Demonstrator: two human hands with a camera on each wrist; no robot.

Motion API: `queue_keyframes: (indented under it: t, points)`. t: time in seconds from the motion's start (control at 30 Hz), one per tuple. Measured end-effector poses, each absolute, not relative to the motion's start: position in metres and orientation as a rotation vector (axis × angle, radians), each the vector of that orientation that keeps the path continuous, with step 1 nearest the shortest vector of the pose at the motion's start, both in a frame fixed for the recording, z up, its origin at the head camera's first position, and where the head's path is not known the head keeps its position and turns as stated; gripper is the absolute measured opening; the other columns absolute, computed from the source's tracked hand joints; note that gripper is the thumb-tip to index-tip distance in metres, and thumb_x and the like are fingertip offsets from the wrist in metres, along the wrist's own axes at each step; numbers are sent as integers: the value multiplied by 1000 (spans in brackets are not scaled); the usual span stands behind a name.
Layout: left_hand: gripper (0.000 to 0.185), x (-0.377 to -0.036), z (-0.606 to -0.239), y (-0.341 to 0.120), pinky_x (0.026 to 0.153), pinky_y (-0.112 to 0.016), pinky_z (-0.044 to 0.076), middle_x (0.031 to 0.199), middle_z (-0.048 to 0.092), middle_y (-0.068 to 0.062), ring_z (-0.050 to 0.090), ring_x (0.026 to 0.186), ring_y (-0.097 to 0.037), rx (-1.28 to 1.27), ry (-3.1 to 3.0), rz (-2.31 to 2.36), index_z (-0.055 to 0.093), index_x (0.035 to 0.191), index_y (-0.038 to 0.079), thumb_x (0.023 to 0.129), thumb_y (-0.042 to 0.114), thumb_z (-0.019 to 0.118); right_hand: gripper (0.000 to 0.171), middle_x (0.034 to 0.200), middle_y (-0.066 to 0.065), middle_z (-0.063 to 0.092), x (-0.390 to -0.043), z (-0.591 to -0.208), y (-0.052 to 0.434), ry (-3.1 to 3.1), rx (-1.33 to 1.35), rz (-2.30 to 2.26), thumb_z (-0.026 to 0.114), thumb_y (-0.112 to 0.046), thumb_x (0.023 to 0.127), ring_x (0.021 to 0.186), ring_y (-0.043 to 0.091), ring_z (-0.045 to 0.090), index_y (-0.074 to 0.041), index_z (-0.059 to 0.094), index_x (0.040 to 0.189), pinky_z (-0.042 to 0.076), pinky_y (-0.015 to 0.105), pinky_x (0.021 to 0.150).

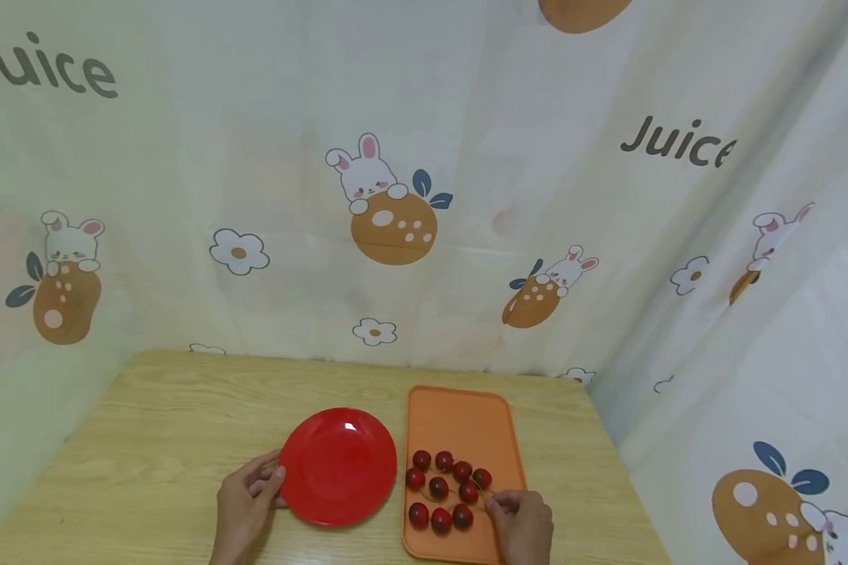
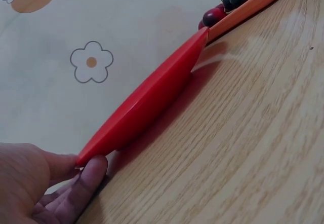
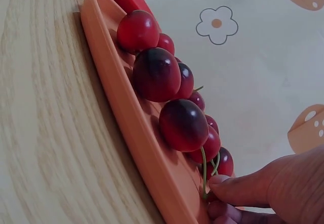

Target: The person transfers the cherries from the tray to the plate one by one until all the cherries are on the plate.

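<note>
Flanking tray (image 1: 459,424) at left: plate (image 1: 339,475), edge-pinched by left hand (image 1: 247,498), seemingly for steadiness; at tray's right edge: right hand (image 1: 524,522) pinching a stem (image 3: 204,176), presumably sparing cherries (image 1: 438,488) on tray's near half.

Counter (image 1: 177,424) — pale yellow wood-grain top, back edge near curtain (image 1: 254,157). Curtain cream-white, hanging behind counter, soft folds toward right. Near middle: printed rabbit (image 1: 367,177) leaning over brown-orange fruit (image 1: 394,237), blue-grey leaves (image 1: 422,183) at fruit's upper right. Similar rabbit-and-fruit prints (image 1: 71,310) at far left, right of centre and lower right corner; part of another fruit (image 1: 583,14) cut off at top edge. White flower (image 1: 239,252), dark outline, brown centre — more like it scattered. Dark "Juice" lettering (image 1: 48,71) upper left, repeated upper right. Small dark speck (image 2: 311,48) on counter in left wrist view.
</note>
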State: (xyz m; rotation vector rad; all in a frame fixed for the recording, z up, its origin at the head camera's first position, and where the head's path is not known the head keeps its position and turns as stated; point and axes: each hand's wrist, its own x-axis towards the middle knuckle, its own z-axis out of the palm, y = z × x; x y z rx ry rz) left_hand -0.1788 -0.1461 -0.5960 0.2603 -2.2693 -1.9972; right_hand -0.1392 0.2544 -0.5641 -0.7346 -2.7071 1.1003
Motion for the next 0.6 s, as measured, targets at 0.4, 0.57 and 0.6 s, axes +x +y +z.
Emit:
queue_keyframes:
  t: [0.4, 0.57, 0.6]
  points:
    - [38, -183, -605, -145, 64, -29, 72, 109, 78, -24, 75, 70, -6, 243, -2258, -1975, 68, 141, -6, 104, -3, 70, 8, 79, 4, 77, -138, -571, 261, -2656, -677, 1156, 86, -10, 93, 71, 13, 67, -3, 83, 91, 53, 21, 58]
    - [38, -182, -607, -145, 63, -29, 72, 107, 78, -24, 75, 69, -6, 229, -2237, -1971, 68, 141, -7, 103, -2, 71, 9, 76, 2, 77, -136, -571, 262, -2630, -650, 1197, 84, -10, 95, 67, 11, 67, -2, 82, 91, 49, 18, 56]
    - [38, -181, -607, -144, 63, -29, 72, 107, 78, -25, 75, 69, -7, 226, -2231, -1974, 68, 141, -7, 103, -3, 71, 9, 75, 2, 77, -136, -571, 262, -2626, -652, 1211, 84, -9, 95, 66, 11, 67, -2, 82, 91, 48, 17, 56]
